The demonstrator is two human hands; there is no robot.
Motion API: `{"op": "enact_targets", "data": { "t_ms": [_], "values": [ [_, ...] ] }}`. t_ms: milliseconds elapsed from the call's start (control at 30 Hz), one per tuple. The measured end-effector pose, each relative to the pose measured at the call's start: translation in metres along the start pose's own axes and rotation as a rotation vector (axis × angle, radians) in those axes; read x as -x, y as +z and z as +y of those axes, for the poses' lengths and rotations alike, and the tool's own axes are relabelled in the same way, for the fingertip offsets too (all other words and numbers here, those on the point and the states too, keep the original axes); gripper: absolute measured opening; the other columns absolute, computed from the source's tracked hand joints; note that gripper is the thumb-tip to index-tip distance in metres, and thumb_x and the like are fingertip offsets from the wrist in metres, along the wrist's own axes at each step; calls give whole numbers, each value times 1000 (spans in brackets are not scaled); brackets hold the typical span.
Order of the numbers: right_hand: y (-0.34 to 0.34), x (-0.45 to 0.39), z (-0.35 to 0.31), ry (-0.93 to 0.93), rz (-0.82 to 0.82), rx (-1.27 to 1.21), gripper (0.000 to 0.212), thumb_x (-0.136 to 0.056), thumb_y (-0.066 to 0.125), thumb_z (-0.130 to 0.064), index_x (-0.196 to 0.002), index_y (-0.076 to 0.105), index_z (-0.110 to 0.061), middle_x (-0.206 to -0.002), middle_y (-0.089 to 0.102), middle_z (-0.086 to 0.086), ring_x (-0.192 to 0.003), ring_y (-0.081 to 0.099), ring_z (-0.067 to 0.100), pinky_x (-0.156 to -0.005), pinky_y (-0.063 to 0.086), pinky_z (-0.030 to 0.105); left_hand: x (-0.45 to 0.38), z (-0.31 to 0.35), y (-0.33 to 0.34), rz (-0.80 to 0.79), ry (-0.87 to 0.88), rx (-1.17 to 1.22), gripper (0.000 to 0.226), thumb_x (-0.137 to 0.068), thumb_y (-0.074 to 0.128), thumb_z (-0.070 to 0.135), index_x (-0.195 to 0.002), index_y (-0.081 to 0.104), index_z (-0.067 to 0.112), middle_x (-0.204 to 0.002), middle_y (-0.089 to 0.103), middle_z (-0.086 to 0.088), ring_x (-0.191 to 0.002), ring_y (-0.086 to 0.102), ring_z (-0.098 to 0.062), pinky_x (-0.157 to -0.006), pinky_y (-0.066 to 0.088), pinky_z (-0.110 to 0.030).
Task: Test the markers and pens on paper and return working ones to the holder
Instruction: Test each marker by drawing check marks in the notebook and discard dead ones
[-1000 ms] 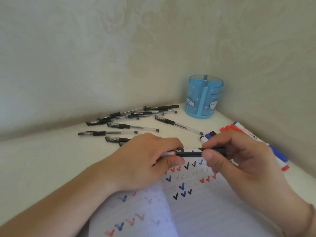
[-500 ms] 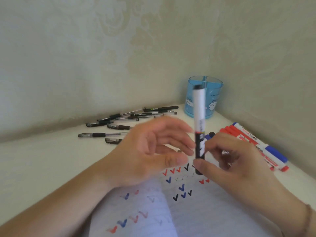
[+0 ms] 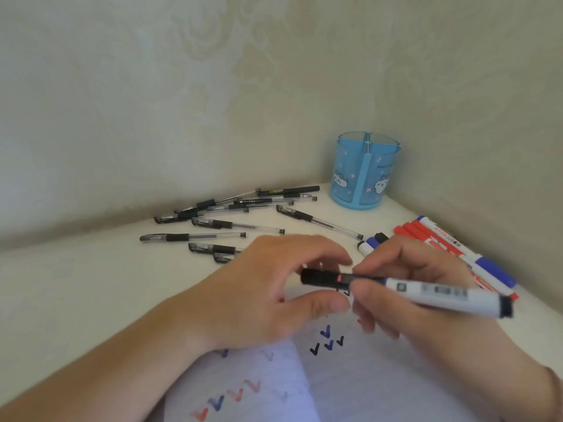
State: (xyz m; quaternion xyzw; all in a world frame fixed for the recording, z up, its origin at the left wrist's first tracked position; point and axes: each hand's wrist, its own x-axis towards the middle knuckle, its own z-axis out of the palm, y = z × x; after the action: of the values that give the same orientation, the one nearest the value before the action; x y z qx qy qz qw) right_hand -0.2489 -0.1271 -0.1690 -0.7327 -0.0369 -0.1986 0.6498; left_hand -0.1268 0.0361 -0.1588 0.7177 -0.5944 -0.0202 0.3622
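My right hand (image 3: 408, 287) holds a white marker with a black cap (image 3: 426, 292) nearly level, the capped end pointing left and the tail to the right. My left hand (image 3: 274, 293) curls around the black cap end, fingers and thumb close to it; whether they grip it is unclear. Both hands hover over the lined paper (image 3: 350, 376), which carries black, blue and red check marks. The blue pen holder (image 3: 364, 170) stands upright in the far corner and looks empty.
Several black gel pens (image 3: 231, 214) lie scattered on the white table behind my left hand. Red and blue markers (image 3: 451, 248) lie in a row at the right by the wall. Walls close the corner at the back and right.
The marker swung from level to upright and is now level again, flipped with the cap to the left. My left hand let go, then came back around the cap end.
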Motion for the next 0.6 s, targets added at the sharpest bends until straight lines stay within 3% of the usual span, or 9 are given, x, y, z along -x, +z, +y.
{"op": "enact_targets", "data": {
  "t_ms": [67, 133, 233, 300, 333, 433, 500, 600],
  "values": [
    [5, 5, 8, -63, 3, 47, 19, -71, 83, -15, -71, 64, -12, -54, 66, 5, -41, 53, 7, -44, 41, 12, 2, 3, 4, -59, 57, -44, 25, -96, 53, 35, -106, 64, 15, -81, 57, 19, -75, 53, 7, -67, 38, -6],
    [12, -9, 12, -175, -10, 133, 27, -74, 79, -28, -72, 61, -8, -51, 61, 2, -42, 46, 0, -46, 35, 7, 3, 3, 5, -105, 50, -36, 25, -99, 45, 35, -102, 61, 16, -74, 46, 21, -68, 47, 8, -62, 33, -4],
    [18, -14, 11, -296, -367, 189, 32, -93, 52, -43, -71, 56, -20, -66, 66, -24, -61, 64, -4, -57, 51, 12, 3, 3, 2, -224, 30, 34, 20, -102, 42, 35, -92, 52, 21, -64, 42, 16, -57, 44, -2, -53, 29, -11],
    [13, -3, 7, -349, -148, 434, 35, -92, 53, -51, -77, 63, -21, -72, 69, -10, -64, 66, 14, -58, 54, 31, 4, 4, -2, -285, 28, 129, 20, -101, 46, 30, -86, 52, 18, -57, 37, 15, -50, 38, -3, -49, 25, -13],
    [11, 2, 7, -382, -52, 514, 38, -91, 54, -52, -80, 65, -17, -73, 67, -5, -62, 64, 19, -57, 53, 31, 4, 3, -4, -308, 25, 172, 19, -99, 48, 30, -85, 52, 19, -55, 35, 14, -48, 36, -3, -48, 24, -14],
    [5, 11, 11, -469, -124, 530, 33, -94, 53, -43, -80, 62, -14, -71, 61, -4, -57, 58, 14, -54, 50, 20, 4, 0, -5, -353, 22, 226, 12, -93, 55, 37, -89, 57, 26, -50, 37, 11, -44, 34, -5, -45, 24, -17],
    [0, 7, 7, -404, -121, 447, 24, -90, 60, -42, -79, 62, -21, -63, 60, -3, -50, 56, 15, -48, 45, 22, 5, -1, -4, -343, 19, 254, 22, -88, 59, 51, -92, 58, 29, -48, 37, 9, -42, 33, -7, -44, 24, -18],
    [-9, 3, 2, -148, -130, 49, 15, -78, 67, -33, -78, 65, -18, -56, 62, 7, -44, 54, 26, -44, 41, 26, 7, -7, -6, -294, -88, 256, 46, -80, 47, 73, -99, 52, 31, -50, 36, -1, -46, 29, -15, -47, 24, -25]
  ]
}}
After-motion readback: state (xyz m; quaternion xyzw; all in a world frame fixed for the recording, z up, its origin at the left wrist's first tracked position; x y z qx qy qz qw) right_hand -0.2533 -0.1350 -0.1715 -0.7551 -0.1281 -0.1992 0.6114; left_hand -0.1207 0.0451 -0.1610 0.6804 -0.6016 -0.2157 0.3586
